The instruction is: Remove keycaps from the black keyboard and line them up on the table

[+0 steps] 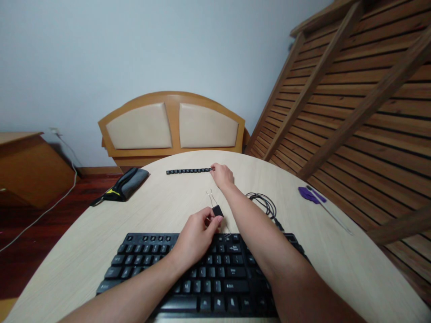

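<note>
My left hand (198, 231) is closed around a wire keycap puller (217, 211) with a black handle. Its thin wire prongs point away from me, above the back edge of the black keyboard (235, 272). Farther out, my right hand (222, 174) pinches a small black keycap at the right end of a straight row of keycaps (188, 171) on the table. My fingers partly hide that keycap. Along the keyboard's back row, several switch positions show bare sockets without caps. Both forearms cover parts of the keyboard.
A coiled black cable (266, 204) lies behind the keyboard's right side. At the right are a purple cloth (311, 195) and a thin brush (330, 211). A grey and black pouch (126, 185) sits at the table's left edge. Beyond the round table (84, 237) stands a padded headboard (173, 123).
</note>
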The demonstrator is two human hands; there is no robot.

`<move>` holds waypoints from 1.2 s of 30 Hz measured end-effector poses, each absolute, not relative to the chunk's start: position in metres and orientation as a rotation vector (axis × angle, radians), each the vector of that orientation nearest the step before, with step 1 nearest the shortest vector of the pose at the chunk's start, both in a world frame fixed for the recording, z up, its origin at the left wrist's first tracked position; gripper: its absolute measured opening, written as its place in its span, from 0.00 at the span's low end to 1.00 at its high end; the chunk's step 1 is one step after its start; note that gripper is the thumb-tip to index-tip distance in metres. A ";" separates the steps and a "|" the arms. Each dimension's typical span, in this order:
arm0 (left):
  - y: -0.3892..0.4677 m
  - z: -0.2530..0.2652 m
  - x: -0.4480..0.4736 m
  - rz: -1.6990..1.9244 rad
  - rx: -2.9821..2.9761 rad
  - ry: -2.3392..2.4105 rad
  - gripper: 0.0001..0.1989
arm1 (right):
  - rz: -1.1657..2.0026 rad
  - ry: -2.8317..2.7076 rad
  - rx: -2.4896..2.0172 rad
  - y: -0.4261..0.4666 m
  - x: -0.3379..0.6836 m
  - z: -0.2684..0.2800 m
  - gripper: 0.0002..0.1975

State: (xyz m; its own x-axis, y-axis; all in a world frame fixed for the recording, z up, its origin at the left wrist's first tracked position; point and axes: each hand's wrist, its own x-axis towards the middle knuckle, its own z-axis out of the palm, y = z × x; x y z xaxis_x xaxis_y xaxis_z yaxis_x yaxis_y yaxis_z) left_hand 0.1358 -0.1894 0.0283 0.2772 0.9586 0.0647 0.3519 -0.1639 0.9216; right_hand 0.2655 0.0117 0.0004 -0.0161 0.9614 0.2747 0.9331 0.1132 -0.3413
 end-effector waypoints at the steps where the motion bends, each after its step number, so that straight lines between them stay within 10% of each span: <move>1: -0.189 0.028 0.136 0.887 1.686 1.212 0.13 | 0.087 -1.967 -1.839 0.011 0.265 0.001 0.14; 36: -0.188 0.026 0.134 0.898 1.699 1.163 0.13 | 0.136 -2.333 -1.808 -0.069 0.309 0.046 0.20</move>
